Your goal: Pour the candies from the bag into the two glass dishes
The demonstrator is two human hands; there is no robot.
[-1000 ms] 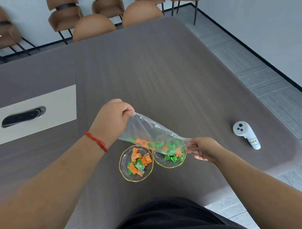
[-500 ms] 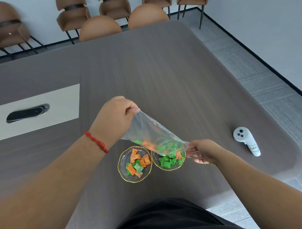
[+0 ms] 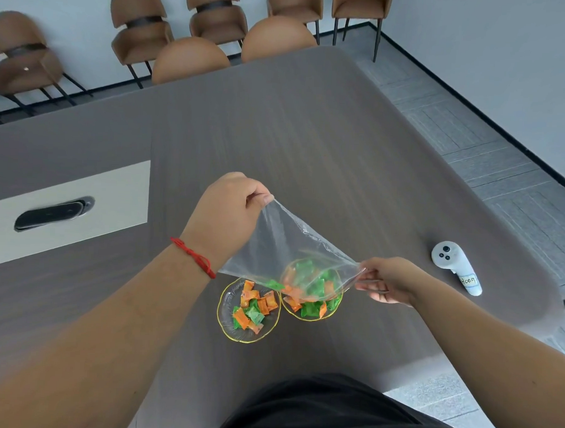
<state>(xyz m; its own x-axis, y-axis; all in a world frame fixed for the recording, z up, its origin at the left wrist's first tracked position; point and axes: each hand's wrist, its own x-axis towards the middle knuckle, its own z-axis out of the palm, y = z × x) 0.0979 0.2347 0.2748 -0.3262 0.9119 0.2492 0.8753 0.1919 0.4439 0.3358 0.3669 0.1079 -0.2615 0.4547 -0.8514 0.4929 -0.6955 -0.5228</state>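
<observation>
Clear plastic forms the bag (image 3: 286, 246), which is held stretched and slanting above the grey table (image 3: 309, 134). Its far, raised corner is pinched between the closed fingers of the left hand (image 3: 230, 212), and its lower right edge is gripped by the fingertips of the right hand (image 3: 384, 278). Orange and green candies (image 3: 307, 285) are gathered at the low end of the bag, directly over the right dish (image 3: 330, 311), into which they appear to be spilling; through the plastic it cannot be told exactly which pieces are inside the bag and which already lie in the dish. The left dish (image 3: 228, 320), touching or just beside the right one, already holds a share of candies and is judged filled. The step in hand is taken to be the emptying of the last candies into the right dish. For the next move, the raised corner would need to be lifted higher or shaken lightly, with the mouth kept over the dish so nothing lands on the table. A white controller (image 3: 455, 266) lies well apart to the right.
</observation>
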